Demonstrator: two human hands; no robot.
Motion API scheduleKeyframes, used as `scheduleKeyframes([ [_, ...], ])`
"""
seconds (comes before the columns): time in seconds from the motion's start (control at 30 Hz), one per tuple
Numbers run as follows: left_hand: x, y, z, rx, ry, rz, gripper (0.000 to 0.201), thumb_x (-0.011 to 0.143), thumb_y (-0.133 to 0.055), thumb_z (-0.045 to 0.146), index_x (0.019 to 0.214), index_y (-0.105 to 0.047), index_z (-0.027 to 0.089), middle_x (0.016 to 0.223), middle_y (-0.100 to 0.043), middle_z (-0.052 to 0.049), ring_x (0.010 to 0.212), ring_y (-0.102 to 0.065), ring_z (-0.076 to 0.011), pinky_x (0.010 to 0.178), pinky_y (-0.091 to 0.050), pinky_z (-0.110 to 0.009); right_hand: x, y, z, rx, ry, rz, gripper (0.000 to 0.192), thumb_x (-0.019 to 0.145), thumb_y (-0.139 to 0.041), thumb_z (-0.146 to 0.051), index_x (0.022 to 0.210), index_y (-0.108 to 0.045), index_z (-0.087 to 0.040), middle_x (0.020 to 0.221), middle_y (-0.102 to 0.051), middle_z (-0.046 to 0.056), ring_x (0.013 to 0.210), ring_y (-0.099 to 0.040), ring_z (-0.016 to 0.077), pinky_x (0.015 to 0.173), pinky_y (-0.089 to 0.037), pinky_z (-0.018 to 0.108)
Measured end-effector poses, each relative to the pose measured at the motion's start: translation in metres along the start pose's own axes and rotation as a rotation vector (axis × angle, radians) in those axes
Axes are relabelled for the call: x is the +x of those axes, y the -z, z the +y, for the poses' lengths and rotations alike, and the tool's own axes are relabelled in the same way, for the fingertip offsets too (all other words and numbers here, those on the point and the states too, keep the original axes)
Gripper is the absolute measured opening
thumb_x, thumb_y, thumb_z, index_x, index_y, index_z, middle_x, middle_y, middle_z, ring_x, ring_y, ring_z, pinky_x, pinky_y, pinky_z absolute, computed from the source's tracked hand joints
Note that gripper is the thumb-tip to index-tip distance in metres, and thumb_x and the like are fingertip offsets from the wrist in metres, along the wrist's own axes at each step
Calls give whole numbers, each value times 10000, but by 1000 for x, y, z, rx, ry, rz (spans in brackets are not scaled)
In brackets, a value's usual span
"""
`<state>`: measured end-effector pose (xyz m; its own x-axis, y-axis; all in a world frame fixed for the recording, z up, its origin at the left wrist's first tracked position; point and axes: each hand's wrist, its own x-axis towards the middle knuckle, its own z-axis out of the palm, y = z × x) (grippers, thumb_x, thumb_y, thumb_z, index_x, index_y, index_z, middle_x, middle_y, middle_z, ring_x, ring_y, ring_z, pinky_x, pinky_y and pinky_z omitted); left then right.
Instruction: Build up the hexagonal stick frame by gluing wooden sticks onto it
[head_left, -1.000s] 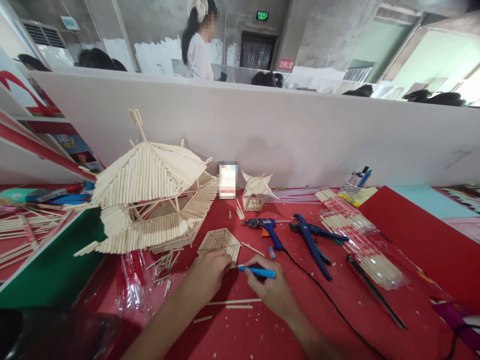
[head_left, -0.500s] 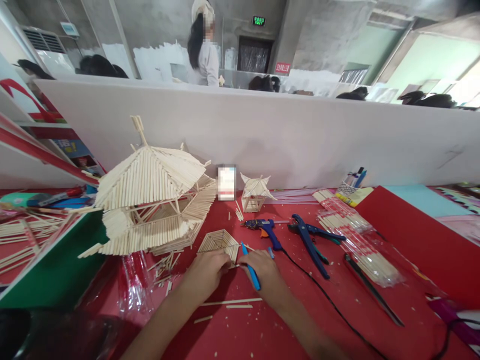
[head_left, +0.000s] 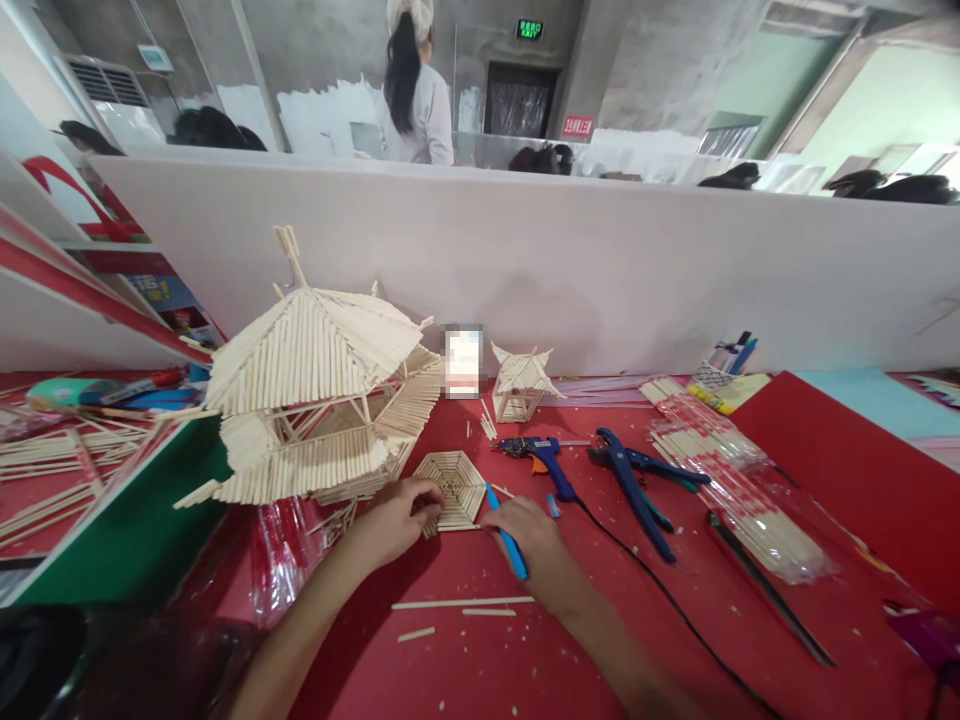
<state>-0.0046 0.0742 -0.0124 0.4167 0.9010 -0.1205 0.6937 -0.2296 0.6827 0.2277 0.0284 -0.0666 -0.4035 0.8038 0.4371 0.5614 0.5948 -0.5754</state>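
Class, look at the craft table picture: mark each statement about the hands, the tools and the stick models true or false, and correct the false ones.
1. The right hand holds a blue pen. True.
2. The left hand rests on the large stick pavilion. False: it touches the flat hexagonal stick panel.
3. The blue glue gun lies on the red table. True.
4. The blue cutters lie left of the glue gun. False: they lie to its right.
5. A small stick pavilion stands near the white partition. True.
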Motion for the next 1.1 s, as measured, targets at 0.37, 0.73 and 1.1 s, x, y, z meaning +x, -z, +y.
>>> scheduleKeyframes([
  [0.37,0,0,-4,21,10,-46,155,771,-569,200,873,-685,206,933,-722,-40,867,-635,-204,812,-461,-301,2,5,-5,149,-30,35,187,929,-478,-118,913,-629,-228,830,-680,33,781,-605,197,698,-438,287],
  [0.73,0,0,-3,29,8,-52,182,760,-554,204,878,-693,204,881,-710,-29,774,-612,-177,713,-452,-265,1,3,-5,149,-44,19,185,918,-476,-111,904,-618,-229,832,-682,33,789,-602,200,707,-436,290],
  [1.1,-1,-2,-6,-9,-5,-45,176,753,-562,154,861,-693,204,823,-691,-17,707,-595,-159,642,-429,-238,1,2,-1,106,-19,-26,204,901,-461,-84,888,-597,-236,804,-658,26,765,-576,201,695,-419,299],
])
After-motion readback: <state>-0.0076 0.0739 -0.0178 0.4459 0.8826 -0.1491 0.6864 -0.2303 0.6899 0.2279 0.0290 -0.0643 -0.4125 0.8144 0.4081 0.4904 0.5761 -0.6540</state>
